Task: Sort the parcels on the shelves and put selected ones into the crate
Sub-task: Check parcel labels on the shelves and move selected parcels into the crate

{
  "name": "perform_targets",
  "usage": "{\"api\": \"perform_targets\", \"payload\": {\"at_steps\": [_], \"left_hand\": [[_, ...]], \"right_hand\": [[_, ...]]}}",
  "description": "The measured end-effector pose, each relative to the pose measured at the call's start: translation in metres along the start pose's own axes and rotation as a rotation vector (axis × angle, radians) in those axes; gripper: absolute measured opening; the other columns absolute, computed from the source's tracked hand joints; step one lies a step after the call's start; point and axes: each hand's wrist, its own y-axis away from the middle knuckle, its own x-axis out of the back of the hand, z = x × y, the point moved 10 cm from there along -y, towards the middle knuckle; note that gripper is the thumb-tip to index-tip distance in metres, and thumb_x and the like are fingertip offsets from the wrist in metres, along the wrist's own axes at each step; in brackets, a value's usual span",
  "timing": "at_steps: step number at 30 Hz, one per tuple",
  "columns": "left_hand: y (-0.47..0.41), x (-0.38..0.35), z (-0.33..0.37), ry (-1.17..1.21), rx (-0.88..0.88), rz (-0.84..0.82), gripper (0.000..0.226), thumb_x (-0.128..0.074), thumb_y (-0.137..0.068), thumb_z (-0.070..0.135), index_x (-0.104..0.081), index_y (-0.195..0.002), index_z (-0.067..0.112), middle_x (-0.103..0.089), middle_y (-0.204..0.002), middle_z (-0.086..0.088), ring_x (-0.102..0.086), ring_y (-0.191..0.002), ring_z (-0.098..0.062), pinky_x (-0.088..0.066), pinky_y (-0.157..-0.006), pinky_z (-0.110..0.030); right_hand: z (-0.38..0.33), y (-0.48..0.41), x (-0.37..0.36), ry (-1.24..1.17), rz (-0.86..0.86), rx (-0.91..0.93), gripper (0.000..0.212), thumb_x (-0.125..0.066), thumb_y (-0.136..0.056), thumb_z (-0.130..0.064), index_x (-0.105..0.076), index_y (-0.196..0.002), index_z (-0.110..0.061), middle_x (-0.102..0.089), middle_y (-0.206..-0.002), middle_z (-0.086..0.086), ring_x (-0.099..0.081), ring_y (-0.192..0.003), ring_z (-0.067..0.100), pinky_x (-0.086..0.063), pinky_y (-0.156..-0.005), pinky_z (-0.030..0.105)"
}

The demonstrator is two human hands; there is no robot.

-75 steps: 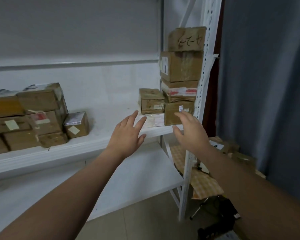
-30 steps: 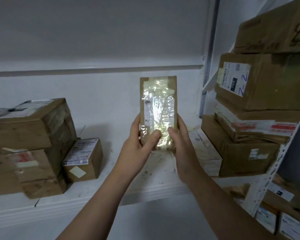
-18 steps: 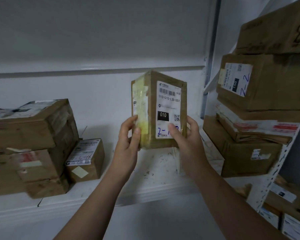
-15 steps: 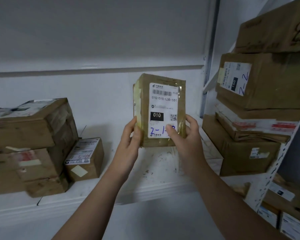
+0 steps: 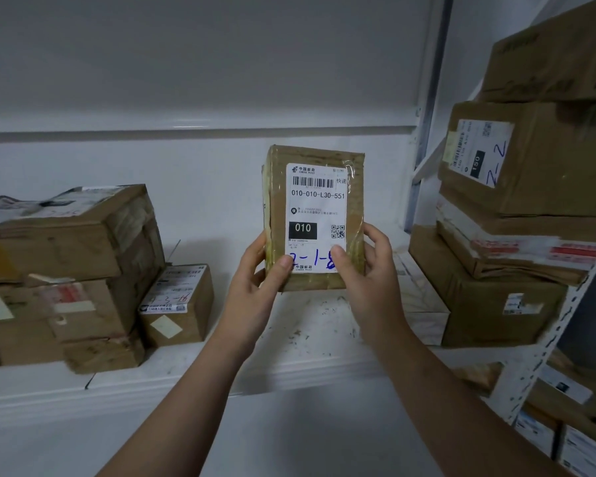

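**ITEM:** small cardboard parcel (image 5: 315, 218). Held upright in mid-air, clear of the white shelf (image 5: 307, 325) and in front of its back wall. It sits between the L box stack (image 5: 66, 270) and the R box stack (image 5: 516, 242), touching neither.

**GRIP:** both hands on the lower third. Left hand (image 5: 255, 280) wraps the L edge with its thumb on the front face. Right hand (image 5: 370, 270) wraps the R edge, thumb also on the front. Fingers are curled round the back. The hold looks firm but not crushing.

**STEP IN HAND (est.):** reading the label (image 5: 319, 201) to decide keep vs. crate.

**Handling notes:**
- Keep the face square to the eyes and hold steady.
- Slide both thumbs outward or down. They sit on the ends of the blue handwritten code, and the last char. is part hidden.
- Check the handwritten code against the printed no. before committing.
- If selected, shift to a one-hand underside hold. The box looks light and rigid, so slip risk is low, though the tape is glossy.
- Crate not in view; locate it before lowering.

**APPEARANCE:**
- Brown corrugated box, taller than wide, shallow depth.
- Wrapped in clear and yellowish tape, with edges a bit scuffed.
- White China Post label on the front with barcode, "010-010-L30-551", a black block reading "010" and a QR code.
- Blue pen mark approx. "2-1-8".
- No visible tears or dents.

**NEARBY:** small box (image 5: 176, 304) marked in blue pen, beside the L stack.
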Motion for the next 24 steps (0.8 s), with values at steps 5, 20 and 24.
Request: {"api": "perform_targets", "payload": {"at_steps": [5, 20, 24], "left_hand": [[0.007, 0.034, -0.016, -0.295, 0.033, 0.164, 0.031, -0.048, -0.098, 0.041, -0.060, -0.123, 0.026, -0.056, -0.126, 0.004, -0.048, -0.122, -0.007, -0.038, -0.098, -0.016], [0.029, 0.097, -0.023, -1.282, -0.209, 0.081, 0.052, -0.042, -0.089, 0.050, -0.065, -0.117, 0.013, -0.057, -0.127, -0.015, -0.052, -0.114, -0.035, -0.044, -0.096, -0.044], [0.029, 0.101, -0.037, -1.360, -0.199, -0.014, 0.044, -0.043, -0.086, 0.043, -0.068, -0.109, 0.015, -0.067, -0.109, -0.006, -0.062, -0.101, -0.033, -0.048, -0.093, -0.050]], "right_hand": [[0.005, 0.015, -0.033, 0.036, -0.231, 0.032, 0.082, -0.073, -0.079, 0.001, -0.031, -0.132, -0.044, -0.059, -0.125, -0.013, -0.061, -0.110, 0.002, -0.051, -0.089, 0.019], [0.077, 0.054, -0.106, 0.798, -0.320, 0.164, 0.054, -0.070, -0.085, -0.028, -0.052, -0.136, -0.026, -0.040, -0.141, 0.004, -0.057, -0.111, 0.024, -0.054, -0.081, 0.040], [0.094, 0.054, -0.107, 0.803, -0.275, 0.077, 0.053, -0.072, -0.083, -0.031, -0.052, -0.131, -0.022, -0.044, -0.133, 0.001, -0.060, -0.100, 0.025, -0.049, -0.075, 0.035]]}}
